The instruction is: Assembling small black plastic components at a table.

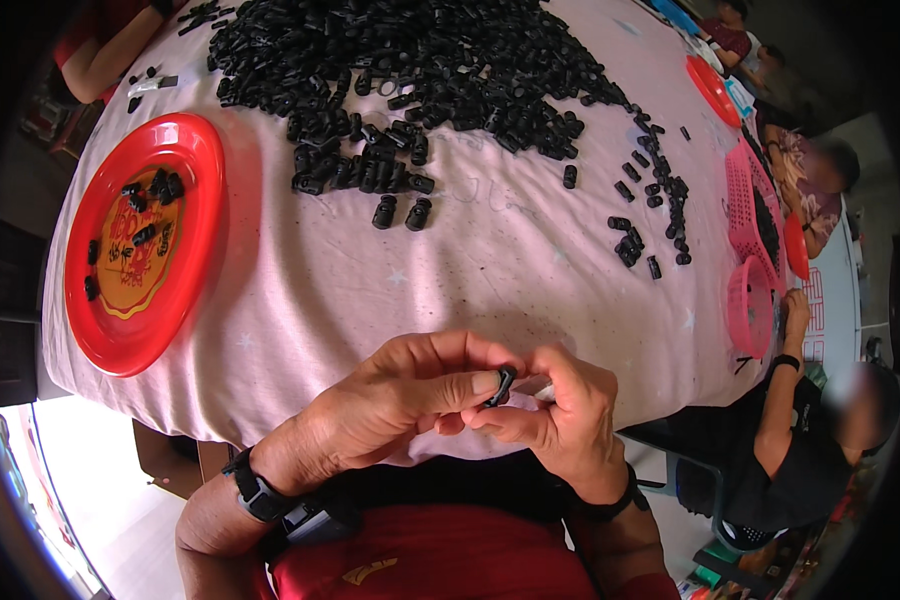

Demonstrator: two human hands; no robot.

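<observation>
Over the table's near edge, my left hand (400, 395) and my right hand (575, 415) meet at a small black plastic piece, apparently a cord lock (503, 385). My left thumb presses on one side of it, and the fingertips of my right hand pinch its other side. The fingers partly cover it. Beyond my hands, two loose cord locks (417, 213) stand in front of a large heap of similar black pieces (410, 65). To the left, a red plate (202, 170) with a printed yellow centre holds several black pieces.
A pink cloth (320, 300) covers the table. Scattered black pieces (625, 240) lie at right, near a pink basket (745, 205) and a round pink container (750, 300). Other people sit along the right side; another person's arm (120, 55) rests at far left.
</observation>
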